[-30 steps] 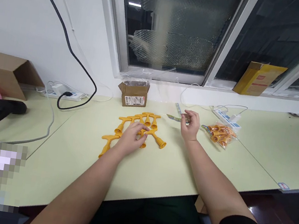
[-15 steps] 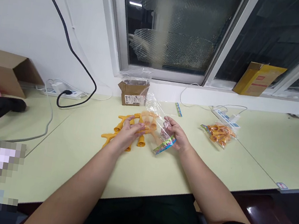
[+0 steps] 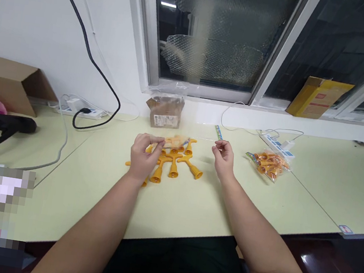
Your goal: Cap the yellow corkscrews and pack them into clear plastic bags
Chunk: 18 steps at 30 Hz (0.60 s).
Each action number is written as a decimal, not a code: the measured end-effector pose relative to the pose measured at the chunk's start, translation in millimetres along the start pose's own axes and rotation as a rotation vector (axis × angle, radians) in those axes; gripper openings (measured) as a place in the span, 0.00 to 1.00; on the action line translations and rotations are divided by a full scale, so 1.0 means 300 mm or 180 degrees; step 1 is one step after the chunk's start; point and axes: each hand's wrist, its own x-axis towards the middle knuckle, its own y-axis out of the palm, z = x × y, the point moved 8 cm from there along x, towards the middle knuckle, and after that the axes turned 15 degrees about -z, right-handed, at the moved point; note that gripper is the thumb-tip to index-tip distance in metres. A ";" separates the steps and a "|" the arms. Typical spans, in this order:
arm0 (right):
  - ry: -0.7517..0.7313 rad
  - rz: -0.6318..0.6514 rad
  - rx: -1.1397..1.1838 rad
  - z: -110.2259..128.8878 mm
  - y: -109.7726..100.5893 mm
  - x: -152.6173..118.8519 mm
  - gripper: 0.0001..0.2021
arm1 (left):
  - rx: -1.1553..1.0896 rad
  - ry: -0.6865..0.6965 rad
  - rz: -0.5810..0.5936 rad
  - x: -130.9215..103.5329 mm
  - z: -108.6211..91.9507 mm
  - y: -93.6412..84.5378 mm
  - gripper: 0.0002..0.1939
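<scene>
Several yellow plastic pieces with cone-shaped ends [image 3: 173, 170] lie loose on the pale green table. Above their left part is my left hand [image 3: 145, 154], its thumb and forefinger pinched on the edge of a clear plastic bag [image 3: 177, 142], which is blurred and stretches to the right over the pieces. My right hand [image 3: 224, 160] hovers to the right of the pieces, fingers curled together; whatever it may hold is too small to make out. Just beyond it lies a blue-green printed strip [image 3: 218, 132]. A filled clear bag of yellow pieces [image 3: 268, 164] rests farther right.
A small open cardboard box [image 3: 165, 113] stands against the wall. Power strips [image 3: 278, 146] and cables lie along the back. At the left are a large cardboard box [image 3: 3, 82] and a black curved object [image 3: 6, 124]. A yellow box [image 3: 319, 98] leans at the window.
The clear bag has left the space by my right hand and is now at my left hand, over the pieces. My left hand has risen and shifted left; my right hand moved slightly right.
</scene>
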 end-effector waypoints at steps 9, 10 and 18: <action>-0.1921 0.0059 -0.0575 0.181 -0.021 -0.052 0.29 | 0.1166 0.0676 0.0872 -0.051 0.030 0.068 0.06; -0.2011 0.0214 -0.0660 0.186 -0.004 -0.060 0.30 | 0.1178 0.0648 0.1014 -0.059 0.039 0.078 0.06; -0.1954 0.1037 -0.0766 0.127 0.071 -0.097 0.15 | 0.1148 0.0455 0.1388 -0.083 0.065 0.106 0.05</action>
